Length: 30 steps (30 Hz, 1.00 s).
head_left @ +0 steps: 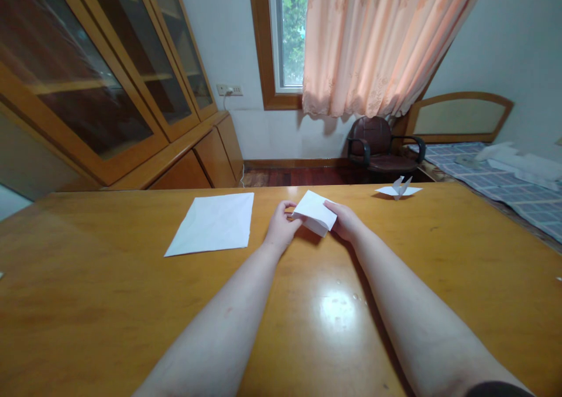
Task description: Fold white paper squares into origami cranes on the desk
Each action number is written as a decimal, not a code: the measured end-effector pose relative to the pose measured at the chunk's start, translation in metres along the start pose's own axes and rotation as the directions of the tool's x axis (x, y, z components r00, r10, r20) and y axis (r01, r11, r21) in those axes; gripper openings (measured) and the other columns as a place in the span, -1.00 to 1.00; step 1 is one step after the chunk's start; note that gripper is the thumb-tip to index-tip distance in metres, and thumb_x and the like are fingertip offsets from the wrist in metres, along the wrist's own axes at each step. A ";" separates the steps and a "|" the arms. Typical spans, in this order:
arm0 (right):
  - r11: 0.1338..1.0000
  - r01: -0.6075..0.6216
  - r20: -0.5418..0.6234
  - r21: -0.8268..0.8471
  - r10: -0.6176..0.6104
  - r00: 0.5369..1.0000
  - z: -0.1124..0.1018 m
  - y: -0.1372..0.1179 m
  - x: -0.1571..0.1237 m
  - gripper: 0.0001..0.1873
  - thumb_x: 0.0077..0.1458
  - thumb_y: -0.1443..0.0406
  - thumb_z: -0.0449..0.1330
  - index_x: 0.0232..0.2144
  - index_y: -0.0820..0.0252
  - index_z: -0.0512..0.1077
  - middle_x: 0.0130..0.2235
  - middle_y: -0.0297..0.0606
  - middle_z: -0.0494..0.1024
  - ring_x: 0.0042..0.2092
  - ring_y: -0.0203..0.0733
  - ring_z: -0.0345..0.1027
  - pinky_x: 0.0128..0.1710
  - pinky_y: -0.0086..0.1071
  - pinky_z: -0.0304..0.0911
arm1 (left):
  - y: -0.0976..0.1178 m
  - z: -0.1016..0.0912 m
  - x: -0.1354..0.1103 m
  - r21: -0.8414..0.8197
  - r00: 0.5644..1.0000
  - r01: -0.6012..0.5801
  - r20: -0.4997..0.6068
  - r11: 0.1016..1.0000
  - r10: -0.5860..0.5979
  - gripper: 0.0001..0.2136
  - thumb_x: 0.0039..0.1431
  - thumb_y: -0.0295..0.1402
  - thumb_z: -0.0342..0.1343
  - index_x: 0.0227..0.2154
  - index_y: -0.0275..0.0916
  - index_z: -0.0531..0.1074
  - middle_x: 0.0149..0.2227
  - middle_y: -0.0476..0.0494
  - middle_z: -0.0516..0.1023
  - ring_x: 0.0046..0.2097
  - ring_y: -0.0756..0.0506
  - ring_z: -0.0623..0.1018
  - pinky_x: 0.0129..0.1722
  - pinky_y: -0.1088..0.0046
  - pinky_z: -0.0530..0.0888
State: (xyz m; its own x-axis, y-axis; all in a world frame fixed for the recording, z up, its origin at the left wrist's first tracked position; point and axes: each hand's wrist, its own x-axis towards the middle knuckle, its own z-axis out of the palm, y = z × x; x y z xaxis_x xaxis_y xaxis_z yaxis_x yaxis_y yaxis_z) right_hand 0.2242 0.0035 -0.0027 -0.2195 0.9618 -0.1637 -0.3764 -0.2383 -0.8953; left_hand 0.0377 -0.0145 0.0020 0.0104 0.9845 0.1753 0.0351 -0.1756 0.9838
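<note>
A small folded sheet of white paper (314,208) is held between my two hands, just over the wooden table (211,315). Its layers stand apart along the near edge. My left hand (283,224) grips the left corner, with the fingers curled and the thumb at the lower side. On the right side my right hand (345,220) pinches the paper, the thumb on top and the other fingers hidden underneath. Left of my hands lies a flat stack or sheet of white paper (215,223). A folded paper crane (398,189) stands near the far right edge of the table.
Beyond the table's far edge stand a dark red armchair (381,142) and a bed (518,174) with a checked cover. A wooden cabinet (175,157) with glass doors runs along the left. A pink curtain (377,45) hangs by the window.
</note>
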 end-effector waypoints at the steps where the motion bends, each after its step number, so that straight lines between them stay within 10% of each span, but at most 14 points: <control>1: 1.000 0.004 0.004 0.000 -0.004 1.000 0.001 0.000 0.000 -0.66 0.06 0.14 0.17 -0.16 0.23 0.47 -0.18 -0.13 0.59 -0.19 -0.07 0.45 -0.21 -0.29 0.32 | 0.000 0.000 0.000 0.006 1.000 -0.007 -0.009 1.000 0.007 -0.63 -0.13 -0.42 0.25 -0.20 -0.22 0.33 -0.23 -0.09 0.51 -0.32 0.00 0.49 -0.34 0.53 0.40; 9: 1.000 0.010 0.016 -0.019 -0.009 1.000 0.004 -0.001 -0.002 -0.69 0.03 0.18 0.19 -0.21 0.25 0.50 -0.19 -0.14 0.59 -0.23 -0.10 0.46 -0.23 -0.32 0.31 | 0.010 -0.001 -0.003 0.193 0.984 -0.164 0.103 0.967 0.147 -0.75 -0.06 -0.50 0.15 -0.26 -0.23 0.53 -0.18 -0.14 0.53 -0.12 -0.10 0.49 -0.08 0.36 0.40; 30: 0.994 -0.013 0.013 -0.112 0.015 1.000 0.008 -0.006 -0.007 -0.69 -0.10 0.21 0.29 -0.26 0.25 0.49 -0.29 -0.12 0.59 -0.35 -0.13 0.45 -0.40 -0.34 0.32 | 0.008 -0.008 -0.001 0.210 0.979 -0.177 -0.060 0.962 0.193 -0.85 0.05 -0.42 0.10 -0.40 -0.20 0.59 -0.19 -0.16 0.56 -0.05 -0.14 0.49 0.05 0.27 0.36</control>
State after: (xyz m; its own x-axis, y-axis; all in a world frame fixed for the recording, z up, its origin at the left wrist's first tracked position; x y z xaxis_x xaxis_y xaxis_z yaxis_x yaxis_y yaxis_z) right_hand 0.2207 -0.0031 0.0068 -0.2366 0.9563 -0.1716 -0.2703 -0.2344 -0.9338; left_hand 0.0298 -0.0173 0.0098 -0.0429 0.9304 0.3641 0.2414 -0.3440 0.9074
